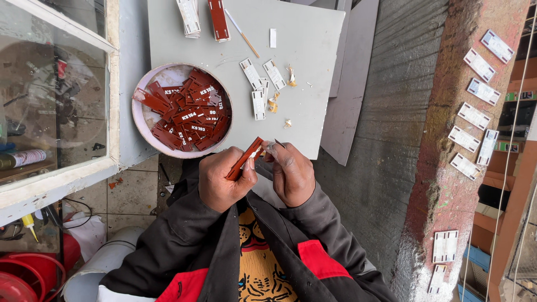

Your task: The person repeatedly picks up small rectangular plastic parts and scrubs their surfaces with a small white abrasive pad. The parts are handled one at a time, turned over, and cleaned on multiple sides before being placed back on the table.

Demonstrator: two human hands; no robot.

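Note:
My left hand point(222, 180) grips a small dark red rectangular tag point(246, 157), held tilted in front of my chest. My right hand point(291, 172) is closed beside it, its fingertips pinching something small and pale at the tag's upper end; what it is I cannot make out. Just beyond my hands a round white bowl point(139, 124) holds several more dark red tags with white lettering. It rests on a grey board point(313, 45).
White rectangular tags point(258, 104) and peeled scraps lie on the board, with stacks of tags point(218, 19) and a thin stick point(242, 33) at its far edge. More white tags point(472, 116) lie on a reddish ledge at right. A glass cabinet point(50, 95) stands left.

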